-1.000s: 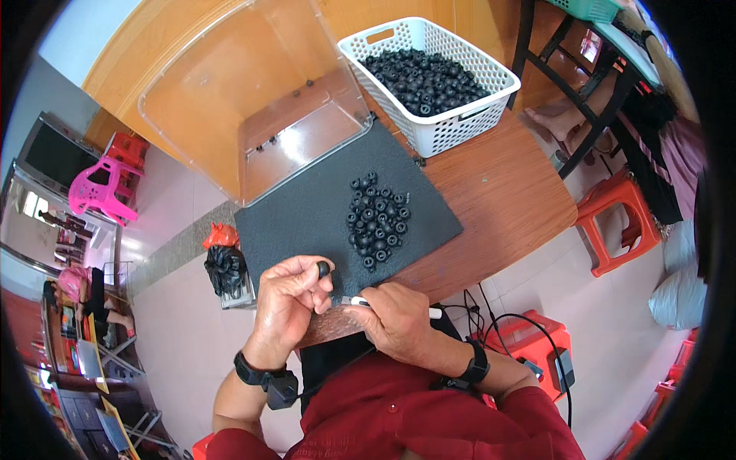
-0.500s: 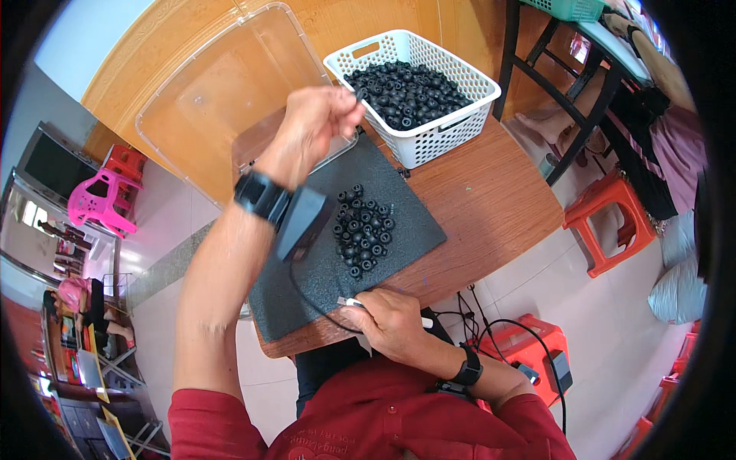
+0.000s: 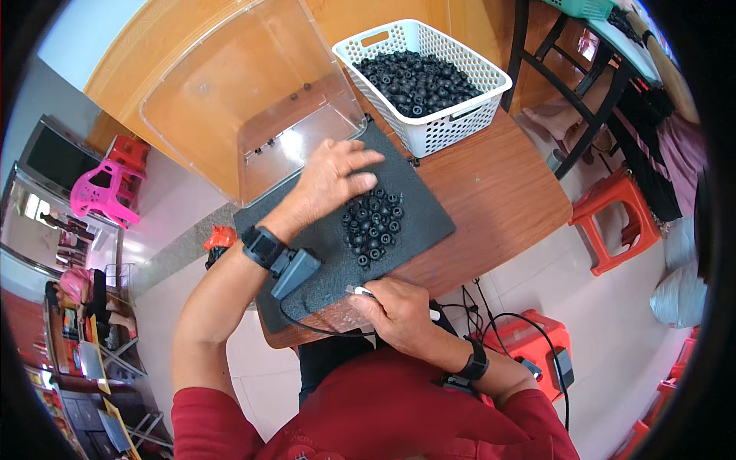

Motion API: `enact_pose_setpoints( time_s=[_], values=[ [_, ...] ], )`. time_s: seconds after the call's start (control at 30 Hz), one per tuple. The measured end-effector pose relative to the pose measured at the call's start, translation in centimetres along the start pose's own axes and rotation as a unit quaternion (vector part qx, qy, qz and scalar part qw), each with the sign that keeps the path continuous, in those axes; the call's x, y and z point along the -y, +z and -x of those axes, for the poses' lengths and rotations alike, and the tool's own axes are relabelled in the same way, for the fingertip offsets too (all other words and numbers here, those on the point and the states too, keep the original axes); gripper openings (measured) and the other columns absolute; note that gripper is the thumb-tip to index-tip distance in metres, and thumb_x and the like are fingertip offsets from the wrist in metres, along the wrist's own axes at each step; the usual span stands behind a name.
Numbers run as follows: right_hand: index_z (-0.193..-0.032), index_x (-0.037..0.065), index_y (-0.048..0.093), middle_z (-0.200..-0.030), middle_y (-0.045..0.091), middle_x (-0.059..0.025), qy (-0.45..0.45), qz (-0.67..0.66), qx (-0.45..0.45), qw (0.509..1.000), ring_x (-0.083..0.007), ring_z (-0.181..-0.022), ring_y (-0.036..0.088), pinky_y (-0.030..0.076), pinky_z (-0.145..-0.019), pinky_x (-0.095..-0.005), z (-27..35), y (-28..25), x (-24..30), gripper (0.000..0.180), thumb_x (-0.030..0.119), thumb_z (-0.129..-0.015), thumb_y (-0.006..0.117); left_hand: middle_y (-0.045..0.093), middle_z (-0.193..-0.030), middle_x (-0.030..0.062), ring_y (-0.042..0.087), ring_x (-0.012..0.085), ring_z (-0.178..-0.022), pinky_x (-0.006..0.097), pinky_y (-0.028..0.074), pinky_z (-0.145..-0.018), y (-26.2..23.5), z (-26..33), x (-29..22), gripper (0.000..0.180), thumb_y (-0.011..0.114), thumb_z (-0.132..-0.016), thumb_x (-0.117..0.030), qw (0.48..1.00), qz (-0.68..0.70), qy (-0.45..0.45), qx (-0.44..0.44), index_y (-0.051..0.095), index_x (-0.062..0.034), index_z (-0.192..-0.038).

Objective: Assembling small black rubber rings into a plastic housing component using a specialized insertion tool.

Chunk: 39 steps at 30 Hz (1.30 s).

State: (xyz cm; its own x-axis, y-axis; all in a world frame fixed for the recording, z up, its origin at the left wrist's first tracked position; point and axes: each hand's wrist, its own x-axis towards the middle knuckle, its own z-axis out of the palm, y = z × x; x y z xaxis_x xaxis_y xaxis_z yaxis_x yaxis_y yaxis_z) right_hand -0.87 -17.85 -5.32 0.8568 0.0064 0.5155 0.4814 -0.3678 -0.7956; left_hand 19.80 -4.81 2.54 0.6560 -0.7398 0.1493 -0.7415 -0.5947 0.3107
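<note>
My left hand [image 3: 335,178] hovers at the upper edge of a pile of small black ring-shaped parts [image 3: 373,226]. Its fingers are stretched out with the thumb apart, and I see nothing held in them. The pile lies on a dark grey mat [image 3: 418,207]. In my right hand [image 3: 400,310], near the mat's front edge, is a slim white-handled tool with a short flat metal tip [image 3: 357,290], probably a small cutter. The fingers wrap around its handle, which shows again past the little-finger side.
A white perforated basket [image 3: 452,125] heaped with black parts stands at the table's back. Left of it, a clear plastic box [image 3: 257,157] holds a few black parts. The wooden table [image 3: 506,195] has cables [image 3: 468,314] and a red stool [image 3: 537,337] beside it. Another person sits far right.
My left hand has come down from beside the basket to the pile, and its fingers have spread. My right hand stays nearly in place with the tool. The view has shifted slightly.
</note>
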Motion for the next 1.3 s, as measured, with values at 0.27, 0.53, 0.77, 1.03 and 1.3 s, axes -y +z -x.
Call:
enact_pose_setpoints(
  time_s=[0.27,0.53,0.77,1.03,1.3],
  values=[
    [-0.081,0.005,0.059,-0.070,0.059,-0.0122,-0.005,0.016,0.019,1.000,-0.0316,-0.063,0.060,0.046,-0.055,-0.0421,0.0,0.0,-0.1,0.024,0.023,-0.091,0.072,0.036,-0.159,0.0173,0.028,0.0385,-0.148,0.049,0.021,-0.120,4.7,3.6,1.3,0.060,0.045,-0.101,-0.057,0.999,0.009,0.001,0.046,0.053,-0.0193,-0.146],
    [-0.082,0.005,0.060,-0.071,0.059,-0.0123,0.001,0.006,0.026,1.000,-0.0319,-0.063,0.059,0.045,-0.056,-0.0425,0.0,-0.1,0.1,0.022,0.022,-0.091,0.072,0.033,-0.162,0.0162,0.026,0.0367,-0.150,0.049,0.020,-0.119,4.4,5.4,2.1,0.064,0.039,-0.101,-0.062,0.999,0.027,-0.019,-0.025,0.052,-0.0194,-0.147],
    [-0.086,0.004,0.062,-0.074,0.061,-0.0131,0.003,-0.033,0.024,0.999,-0.0323,-0.066,0.062,0.047,-0.057,-0.0420,0.3,-0.1,-0.2,0.020,0.021,-0.090,0.072,0.032,-0.163,0.0132,0.029,0.0378,-0.148,0.058,0.027,-0.111,5.2,4.9,-2.0,0.063,0.040,-0.093,-0.070,0.983,-0.064,0.170,-0.015,0.062,-0.0305,-0.137],
    [-0.089,0.004,0.064,-0.075,0.062,-0.0130,-0.005,-0.029,0.022,0.999,-0.0317,-0.066,0.062,0.048,-0.058,-0.0413,0.2,-0.3,-0.2,0.017,0.019,-0.090,0.072,0.040,-0.159,0.0094,0.032,0.0351,-0.147,0.058,0.031,-0.109,6.0,5.5,-1.1,0.051,0.049,-0.097,-0.058,0.984,-0.041,0.171,0.001,0.067,-0.0263,-0.131],
    [-0.090,0.004,0.064,-0.076,0.064,-0.0126,-0.005,-0.037,0.024,0.999,-0.0309,-0.068,0.064,0.050,-0.059,-0.0400,0.2,-0.4,-0.1,0.017,0.019,-0.090,0.072,0.042,-0.158,0.0080,0.034,0.0324,-0.146,0.055,0.031,-0.109,5.9,6.2,0.9,0.047,0.050,-0.099,-0.054,0.986,-0.074,0.151,-0.024,0.066,-0.0253,-0.133]
  ],
)
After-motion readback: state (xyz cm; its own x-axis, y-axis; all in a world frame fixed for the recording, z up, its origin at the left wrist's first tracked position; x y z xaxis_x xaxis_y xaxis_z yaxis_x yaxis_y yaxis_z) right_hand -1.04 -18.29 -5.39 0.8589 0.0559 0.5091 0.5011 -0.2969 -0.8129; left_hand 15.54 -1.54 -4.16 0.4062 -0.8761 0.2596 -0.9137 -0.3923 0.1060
